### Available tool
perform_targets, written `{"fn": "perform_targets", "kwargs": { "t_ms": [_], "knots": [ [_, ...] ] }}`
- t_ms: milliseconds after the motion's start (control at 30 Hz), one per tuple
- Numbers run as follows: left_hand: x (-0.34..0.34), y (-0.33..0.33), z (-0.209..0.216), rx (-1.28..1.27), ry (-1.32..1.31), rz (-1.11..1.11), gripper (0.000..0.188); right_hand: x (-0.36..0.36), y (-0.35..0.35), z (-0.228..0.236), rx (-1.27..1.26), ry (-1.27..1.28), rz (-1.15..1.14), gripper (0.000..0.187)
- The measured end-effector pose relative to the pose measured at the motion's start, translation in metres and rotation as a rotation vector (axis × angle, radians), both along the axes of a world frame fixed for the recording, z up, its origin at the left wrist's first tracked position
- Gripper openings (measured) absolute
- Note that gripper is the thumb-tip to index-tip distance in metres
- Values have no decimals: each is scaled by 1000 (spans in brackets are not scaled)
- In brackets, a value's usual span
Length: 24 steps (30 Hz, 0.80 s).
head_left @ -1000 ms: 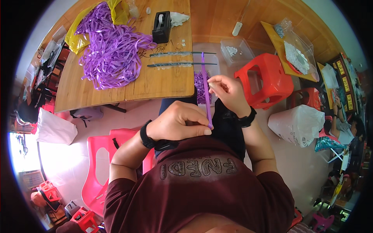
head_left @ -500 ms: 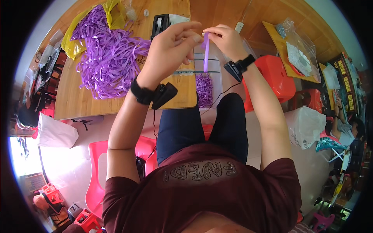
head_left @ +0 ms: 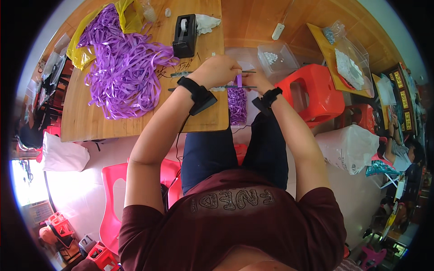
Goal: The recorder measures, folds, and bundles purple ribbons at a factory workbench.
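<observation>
Both hands meet just past the right edge of the table, at two thin dark rods (head_left: 249, 86) that stick out from it. A short length of purple ribbon (head_left: 239, 81) lies between the hands, at the rods. My left hand (head_left: 218, 70) is closed, its fingertips pinched at the ribbon's upper part. From the right, my right hand (head_left: 258, 82) pinches by the same ribbon, its fingertips partly hidden. Below them, a clear bin holds a heap of short purple ribbon pieces (head_left: 237, 106).
A large tangle of purple ribbon (head_left: 126, 72) spills from a yellow bag (head_left: 81, 53) across the wooden table (head_left: 181, 122). A black tape dispenser (head_left: 184, 38) stands near the table's right edge. To the right are a clear box (head_left: 281, 61) with white pieces and a red stool (head_left: 316, 92).
Both hands have come down and nearer to me, from above the rods to the rods themselves. The ribbon that hung from my right hand is now at the rods, between both hands.
</observation>
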<state>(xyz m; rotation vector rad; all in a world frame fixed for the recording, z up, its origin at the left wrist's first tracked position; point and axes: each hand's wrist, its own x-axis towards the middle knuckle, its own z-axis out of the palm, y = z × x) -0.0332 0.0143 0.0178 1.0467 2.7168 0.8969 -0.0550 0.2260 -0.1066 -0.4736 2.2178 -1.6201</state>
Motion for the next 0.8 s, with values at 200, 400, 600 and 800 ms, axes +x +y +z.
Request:
{"fn": "perform_targets", "kwargs": {
  "t_ms": [200, 400, 600, 800],
  "knots": [
    [-1, -4, -1, 53, -63, 106, 24, 51, 3, 1, -98, -225, -142, 25],
    [0, -2, 2, 133, -263, 181, 23, 67, -16, 11, -229, -158, -197, 21],
    [1, -4, 2, 113, -259, 182, 23, 96, -34, 5, -151, -202, -182, 23],
    [3, -5, 7, 85, -268, 183, 24, 184, -20, 25, -33, -84, -124, 21]
  ]
}}
